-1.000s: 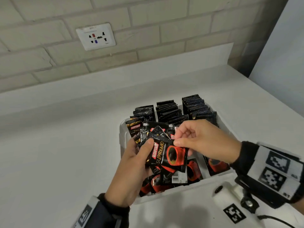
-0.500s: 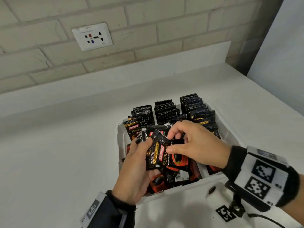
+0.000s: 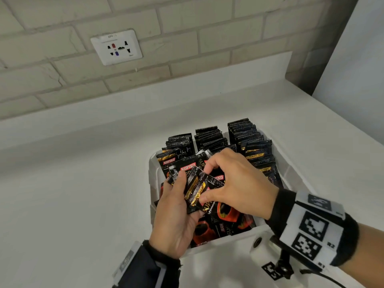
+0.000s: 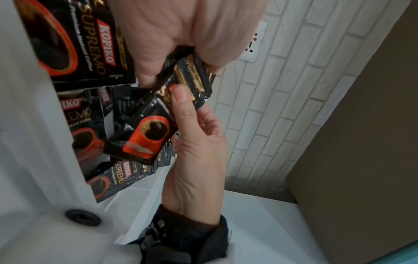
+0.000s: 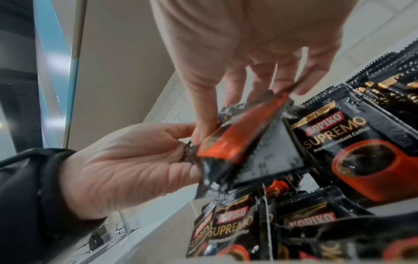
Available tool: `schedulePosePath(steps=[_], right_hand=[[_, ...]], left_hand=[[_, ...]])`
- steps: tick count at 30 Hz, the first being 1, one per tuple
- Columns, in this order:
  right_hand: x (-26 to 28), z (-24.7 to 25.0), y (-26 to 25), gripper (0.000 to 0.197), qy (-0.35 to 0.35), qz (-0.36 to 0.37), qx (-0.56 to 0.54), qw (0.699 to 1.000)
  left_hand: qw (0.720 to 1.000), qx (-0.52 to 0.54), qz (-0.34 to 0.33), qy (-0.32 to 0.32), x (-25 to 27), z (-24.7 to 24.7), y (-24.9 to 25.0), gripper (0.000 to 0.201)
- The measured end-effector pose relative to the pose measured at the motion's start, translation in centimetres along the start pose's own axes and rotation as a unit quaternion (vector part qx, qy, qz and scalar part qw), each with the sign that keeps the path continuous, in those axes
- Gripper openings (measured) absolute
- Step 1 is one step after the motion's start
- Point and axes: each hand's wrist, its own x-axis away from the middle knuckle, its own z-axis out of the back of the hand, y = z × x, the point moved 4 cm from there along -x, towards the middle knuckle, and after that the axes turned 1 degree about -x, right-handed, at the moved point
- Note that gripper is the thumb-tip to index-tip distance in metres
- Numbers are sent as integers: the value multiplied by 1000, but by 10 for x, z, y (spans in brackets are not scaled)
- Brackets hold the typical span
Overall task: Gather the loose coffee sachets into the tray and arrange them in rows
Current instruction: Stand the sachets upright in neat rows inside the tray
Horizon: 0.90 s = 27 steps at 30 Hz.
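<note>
Both my hands meet over the near end of the white tray (image 3: 153, 173) on the counter (image 3: 72, 194). My left hand (image 3: 176, 217) has its fingers curled round a small bunch of black coffee sachets (image 3: 196, 189), thumb pressed on top. My right hand (image 3: 234, 183) pinches the same bunch from the other side. Three upright rows of sachets (image 3: 209, 138) fill the far end; loose sachets (image 3: 226, 221) lie flat beneath my hands.

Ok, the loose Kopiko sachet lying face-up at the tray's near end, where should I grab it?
Pinch the loose sachet by a flat crimped edge, coming from above: it lies flat among others in the tray, so only thin edges offer purchase. Both the left hand and right hand currently hold a bundle.
</note>
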Motion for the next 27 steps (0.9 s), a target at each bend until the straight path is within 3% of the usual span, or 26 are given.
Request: schedulePosePath(steps=[7, 12, 16, 20, 23, 27], right_hand=[[-2, -5, -3, 36, 7, 34, 83, 996], [-4, 1, 4, 21, -36, 10, -128, 991], [-4, 4, 10, 16, 0, -14, -321, 947], [-8, 1, 11, 18, 77, -20, -388, 918], [-12, -1, 12, 17, 92, -45, -445, 890], [-18, 6, 16, 14, 121, -99, -567, 808]], left_hand=[[998, 46, 11, 38, -1, 2, 2, 29], [997, 58, 53, 27, -1, 7, -3, 31], [994, 70, 83, -8, 1, 2, -7, 32], [994, 57, 90, -36, 2, -2, -14, 31], [996, 50, 70, -36, 0, -4, -13, 30], [999, 36, 2, -2, -4, -2, -2, 21]])
